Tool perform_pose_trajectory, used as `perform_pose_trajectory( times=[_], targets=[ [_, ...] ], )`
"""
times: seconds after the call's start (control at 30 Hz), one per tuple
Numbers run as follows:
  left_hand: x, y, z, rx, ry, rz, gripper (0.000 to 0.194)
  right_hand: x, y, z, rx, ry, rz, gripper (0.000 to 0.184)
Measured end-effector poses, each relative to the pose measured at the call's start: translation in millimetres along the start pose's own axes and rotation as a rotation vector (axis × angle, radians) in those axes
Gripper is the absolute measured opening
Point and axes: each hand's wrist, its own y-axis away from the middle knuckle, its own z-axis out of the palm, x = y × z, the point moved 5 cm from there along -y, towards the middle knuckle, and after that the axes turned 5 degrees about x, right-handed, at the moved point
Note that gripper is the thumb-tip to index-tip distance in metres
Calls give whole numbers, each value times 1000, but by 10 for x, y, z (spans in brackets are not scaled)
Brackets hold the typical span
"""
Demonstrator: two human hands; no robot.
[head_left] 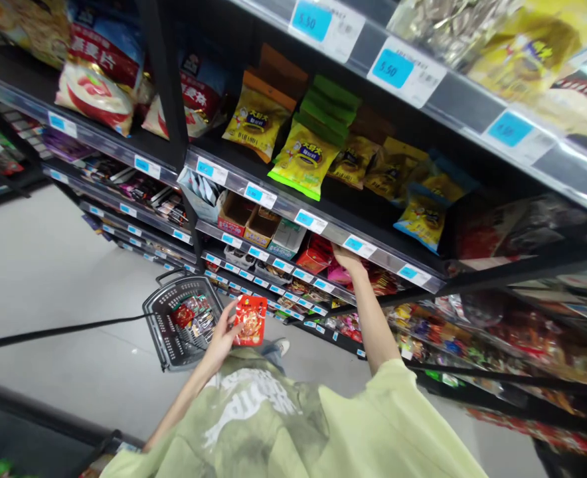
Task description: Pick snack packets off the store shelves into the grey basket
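My left hand (225, 330) is closed on a red snack packet (251, 320), held in front of my shirt beside the basket. My right hand (347, 257) reaches under the shelf edge into the tier below the yellow snack bags. Its fingers are hidden there, so I cannot see whether they grip anything. Close by it are a pink packet (339, 273) on its left and a red bag (315, 254) farther left. The dark grey shopping basket (158, 312) on the floor holds several packets (194, 318), some red and some dark.
Small open boxes (261, 224) stand on the lower tier, left of my right hand. Yellow snack bags (307, 154) fill the shelf above. A price-tagged shelf edge (423, 73) juts out overhead. A long black strap (64, 332) runs leftward from the basket across the floor.
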Motion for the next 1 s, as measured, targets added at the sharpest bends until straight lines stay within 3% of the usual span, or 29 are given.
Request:
perform_pose_trajectory(
  times=[0.13, 0.23, 0.27, 0.37, 0.43, 0.53, 0.73, 1.0],
  targets=[
    [39, 17, 43, -9, 43, 39, 92, -256, 648, -71, 68, -105, 30, 34],
    [1, -27, 62, -3, 81, 46, 92, -582, 1367, -48, 199, -391, 168, 31],
    [-15, -48, 69, -1, 85, 41, 90, -704, 1612, 46, 169, -508, 248, 30],
    [-33, -107, 123, -23, 33, 27, 71, -1184, 2244, 535, -194, -923, 426, 38],
    [-8, -128, 200, -74, -38, 28, 54, -1446, 2513, 788, -335, -1119, 519, 38],
    [72, -138, 355, -129, -138, 56, 43, -1546, 2648, 925, -282, -1250, 670, 35],
    [142, -151, 603, -94, -230, 80, 45, -1414, 2585, 778, -208, -1353, 792, 36],
    [38, -168, 557, -78, -227, 41, 53, -1398, 2619, 762, -137, -1302, 860, 32]
  ],
)
